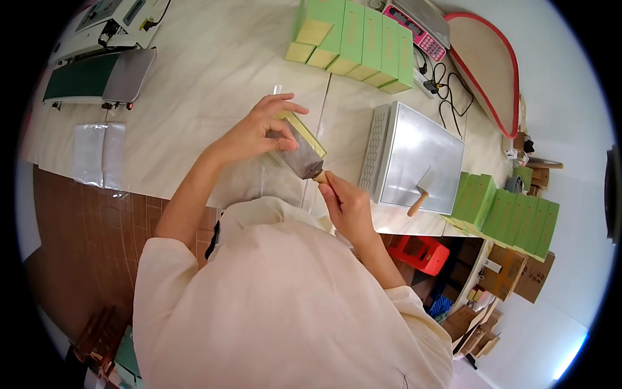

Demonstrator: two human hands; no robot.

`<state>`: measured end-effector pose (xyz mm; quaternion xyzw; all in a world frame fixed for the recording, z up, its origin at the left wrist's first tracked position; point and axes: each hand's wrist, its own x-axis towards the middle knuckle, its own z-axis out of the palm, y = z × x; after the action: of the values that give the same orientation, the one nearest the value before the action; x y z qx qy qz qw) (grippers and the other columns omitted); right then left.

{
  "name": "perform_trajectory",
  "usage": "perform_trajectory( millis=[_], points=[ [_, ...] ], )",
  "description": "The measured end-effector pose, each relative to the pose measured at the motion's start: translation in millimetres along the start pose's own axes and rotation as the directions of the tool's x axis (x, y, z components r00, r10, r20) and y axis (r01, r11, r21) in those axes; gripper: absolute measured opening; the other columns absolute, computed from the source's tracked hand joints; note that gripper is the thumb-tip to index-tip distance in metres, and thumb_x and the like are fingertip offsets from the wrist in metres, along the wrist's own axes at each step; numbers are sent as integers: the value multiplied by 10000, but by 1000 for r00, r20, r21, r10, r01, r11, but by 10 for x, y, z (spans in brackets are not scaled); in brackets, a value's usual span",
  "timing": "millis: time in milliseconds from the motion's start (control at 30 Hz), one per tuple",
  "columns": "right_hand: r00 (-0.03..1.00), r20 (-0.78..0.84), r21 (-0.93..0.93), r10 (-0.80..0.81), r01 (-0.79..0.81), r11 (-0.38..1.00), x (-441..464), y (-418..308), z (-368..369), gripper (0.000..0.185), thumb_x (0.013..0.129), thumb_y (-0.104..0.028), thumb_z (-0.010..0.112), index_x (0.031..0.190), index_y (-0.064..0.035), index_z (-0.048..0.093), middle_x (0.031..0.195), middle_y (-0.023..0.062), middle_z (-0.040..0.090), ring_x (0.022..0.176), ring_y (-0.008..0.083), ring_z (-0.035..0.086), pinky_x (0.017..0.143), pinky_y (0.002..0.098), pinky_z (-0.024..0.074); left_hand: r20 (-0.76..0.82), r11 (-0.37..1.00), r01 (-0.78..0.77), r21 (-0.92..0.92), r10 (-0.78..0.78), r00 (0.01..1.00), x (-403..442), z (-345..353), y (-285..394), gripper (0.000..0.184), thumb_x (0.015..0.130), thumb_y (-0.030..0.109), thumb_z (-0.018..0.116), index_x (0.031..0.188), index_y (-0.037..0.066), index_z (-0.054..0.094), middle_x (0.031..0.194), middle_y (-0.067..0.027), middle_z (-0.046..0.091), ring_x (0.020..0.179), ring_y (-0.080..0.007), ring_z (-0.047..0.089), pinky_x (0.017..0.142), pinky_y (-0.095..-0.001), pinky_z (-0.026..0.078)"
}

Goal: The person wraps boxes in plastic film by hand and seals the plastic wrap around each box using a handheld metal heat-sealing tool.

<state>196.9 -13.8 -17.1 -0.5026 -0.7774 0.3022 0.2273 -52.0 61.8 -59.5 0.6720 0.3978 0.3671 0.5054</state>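
Observation:
My right hand is wrapped round the wooden handle of a wide metal scraper, held over the table near its front edge. A flat yellow-green piece shows along the scraper's far side. My left hand is above the blade, its thumb and a finger bent over the metal and other fingers spread. Whether it grips the blade or the yellow-green piece is not clear. Clear plastic pokes out beyond the left hand.
Right of my hands, a metal-topped box bears a second scraper. Green boxes stand at the back and right. A pink-framed scale and cables are behind. Plastic bags and a green conveyor lie left.

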Motion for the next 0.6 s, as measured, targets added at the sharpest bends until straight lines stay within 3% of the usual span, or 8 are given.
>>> perform_trajectory(
  millis=[100, 167, 233, 433, 500, 600],
  points=[
    [999, -43, 8, 6, -6, 1000, -42, 48, 22, 197, 912, -128, 662, 1068, -9, 652, 766, 140, 648, 590, 295, 606, 531, 366, 477, 64, 996, 3, 91, -9, 998, 26, -40, 8, 124, 778, 199, 791, 765, 88, 735, 1355, -8, 550, 1403, -266, 292, 1094, -422, 342],
    [999, -48, 0, -9, 9, 1000, -80, 51, -20, 199, 909, -125, 667, 1069, -8, 653, 779, 145, 655, 593, 294, 609, 535, 360, 480, 73, 995, 36, 97, -43, 996, 67, -56, 7, 151, 781, 222, 781, 762, 83, 726, 1270, -14, 581, 1288, -264, 404, 1071, -389, 351],
    [998, -54, -8, -23, 22, 1000, -155, 56, -104, 201, 905, -121, 672, 1070, -7, 654, 792, 150, 661, 595, 294, 612, 539, 354, 483, 96, 989, 29, 148, -44, 994, 128, -95, 13, 171, 778, 232, 780, 748, 77, 714, 1235, -13, 584, 1235, -250, 431, 1042, -376, 367],
    [983, 19, 5, 183, -183, 983, -541, 201, -547, 212, 891, -102, 692, 1067, 13, 667, 745, 127, 646, 544, 203, 574, 524, 302, 462, 162, 968, 72, 240, -113, 980, 240, -129, 93, 181, 770, 199, 778, 719, 66, 665, 1146, -12, 584, 1150, -216, 477, 987, -354, 395],
    [978, 33, 35, 206, -207, 978, -627, 226, -575, 210, 903, -100, 670, 1072, 26, 660, 741, 124, 635, 568, 190, 569, 548, 288, 459, 181, 967, 86, 239, -131, 975, 262, -128, 79, 182, 763, 171, 783, 717, 65, 643, 1131, -13, 577, 1160, -213, 478, 987, -356, 396],
    [972, 99, 80, 213, -221, 972, -577, 85, -549, 216, 918, -107, 651, 1073, 43, 652, 743, 129, 630, 588, 185, 570, 570, 279, 458, 181, 961, 42, 274, -94, 979, 276, -123, 42, 215, 763, 236, 782, 726, 63, 660, 1117, -18, 600, 1099, -221, 495, 957, -349, 410]
  ],
)
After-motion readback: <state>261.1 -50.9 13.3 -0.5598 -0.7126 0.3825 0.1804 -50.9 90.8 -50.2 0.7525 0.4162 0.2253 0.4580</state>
